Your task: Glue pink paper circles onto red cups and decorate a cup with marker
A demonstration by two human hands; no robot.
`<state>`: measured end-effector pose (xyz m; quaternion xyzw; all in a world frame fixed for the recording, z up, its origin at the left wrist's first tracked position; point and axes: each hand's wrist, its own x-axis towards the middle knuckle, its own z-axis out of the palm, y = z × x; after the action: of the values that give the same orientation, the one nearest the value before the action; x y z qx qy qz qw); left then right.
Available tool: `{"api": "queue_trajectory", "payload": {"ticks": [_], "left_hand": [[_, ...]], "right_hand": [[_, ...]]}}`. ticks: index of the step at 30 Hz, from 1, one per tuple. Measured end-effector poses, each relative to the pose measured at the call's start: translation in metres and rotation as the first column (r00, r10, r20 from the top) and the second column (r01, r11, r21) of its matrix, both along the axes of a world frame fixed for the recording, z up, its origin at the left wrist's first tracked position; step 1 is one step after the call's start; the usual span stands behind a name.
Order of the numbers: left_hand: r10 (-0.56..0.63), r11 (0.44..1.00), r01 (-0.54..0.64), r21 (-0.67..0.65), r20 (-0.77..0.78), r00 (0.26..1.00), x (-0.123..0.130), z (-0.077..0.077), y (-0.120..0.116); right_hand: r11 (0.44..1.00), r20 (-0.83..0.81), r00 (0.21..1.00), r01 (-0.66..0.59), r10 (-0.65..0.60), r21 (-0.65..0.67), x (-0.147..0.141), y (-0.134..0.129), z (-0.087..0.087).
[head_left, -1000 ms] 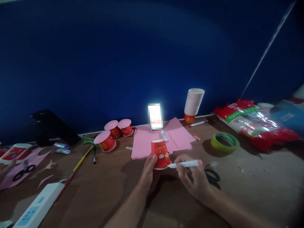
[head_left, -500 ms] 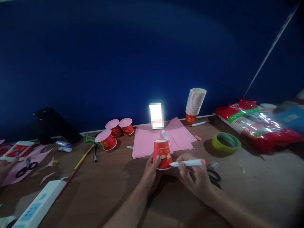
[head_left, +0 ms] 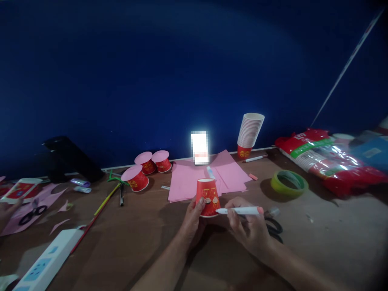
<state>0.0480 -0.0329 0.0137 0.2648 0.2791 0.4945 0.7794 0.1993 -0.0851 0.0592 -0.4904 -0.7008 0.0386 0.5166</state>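
Note:
My left hand is closed around the left side of a red paper cup, which is upside down with its rim at the bottom. In my right hand is a white marker with a pinkish end; its tip points left and meets, or nearly meets, the cup's lower right side. Behind the cup lie sheets of pink paper with a light marker on them. Black scissor handles show partly behind my right hand.
Three red cups topped with pink discs stand left of the paper. A stack of paper cups, yellow-green tape and a bag of cups are to the right. At left are a power strip and another person's hand.
Both hands stay almost where they were, holding the cup and the marker. The other person's hand and cup at the far left have shifted slightly.

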Motion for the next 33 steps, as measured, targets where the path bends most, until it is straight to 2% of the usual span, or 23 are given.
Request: {"api": "queue_trajectory", "payload": {"ticks": [6,16,26,33], "left_hand": [[0.011,1.000,-0.011,-0.001,0.000,1.000,0.001,-0.003,0.002],[0.005,1.000,-0.005,0.031,0.025,1.000,0.002,0.012,-0.004],[-0.011,0.999,0.010,0.031,0.026,1.000,0.000,0.006,-0.001],[-0.004,1.000,0.004,0.006,0.030,1.000,0.000,0.003,0.000]], "right_hand": [[1.000,-0.008,1.000,-0.010,0.009,-0.010,0.000,0.001,-0.006],[0.999,0.029,0.999,-0.028,0.029,-0.032,0.002,0.001,0.001],[0.995,0.081,0.996,-0.028,0.036,-0.096,0.001,0.000,-0.002],[0.997,0.076,0.997,-0.013,0.019,-0.080,0.001,0.000,-0.001]]}}
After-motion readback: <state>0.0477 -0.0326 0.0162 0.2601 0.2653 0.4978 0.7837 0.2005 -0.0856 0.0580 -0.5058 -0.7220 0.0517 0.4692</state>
